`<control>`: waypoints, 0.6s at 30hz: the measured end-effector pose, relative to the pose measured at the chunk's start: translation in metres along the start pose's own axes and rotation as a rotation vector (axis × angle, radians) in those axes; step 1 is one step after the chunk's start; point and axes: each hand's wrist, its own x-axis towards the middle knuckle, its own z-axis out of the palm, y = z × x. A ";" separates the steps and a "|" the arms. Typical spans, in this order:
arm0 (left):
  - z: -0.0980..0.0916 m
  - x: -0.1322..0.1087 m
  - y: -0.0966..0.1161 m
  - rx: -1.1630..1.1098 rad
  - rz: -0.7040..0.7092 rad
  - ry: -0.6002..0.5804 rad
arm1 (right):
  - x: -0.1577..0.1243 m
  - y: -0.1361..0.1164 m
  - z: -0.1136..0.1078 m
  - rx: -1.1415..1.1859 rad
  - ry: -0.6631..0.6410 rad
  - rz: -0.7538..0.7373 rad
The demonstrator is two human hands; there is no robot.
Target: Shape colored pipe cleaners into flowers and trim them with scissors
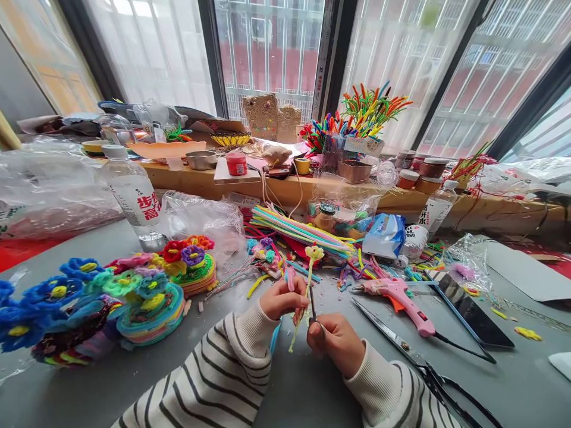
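My left hand (283, 300) is closed, pinching the stem of a pale yellow pipe-cleaner flower (314, 254). The flower head stands upright above the fingers, and the fuzzy stem hangs below them. Close beside it, my right hand (336, 343) is closed around a thin dark pointed tool (313, 300). Its narrow metal part points up along the stem; the fingers hide its lower end, so I cannot tell its exact kind. Large scissors (405, 348) lie partly open to the right of my right hand. A pink glue gun (404, 300) rests beyond them.
Blue pipe-cleaner flowers (57, 291) and coiled round bases (151, 315) occupy the left side. Loose pipe cleaners (303, 229) lie across the table's back. A phone (473, 309) lies at right. Water bottles (134, 196) and jars (325, 217) stand around the work area.
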 end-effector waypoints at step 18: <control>0.000 -0.003 -0.001 -0.048 0.041 0.005 | 0.004 -0.002 0.002 -0.028 -0.071 -0.059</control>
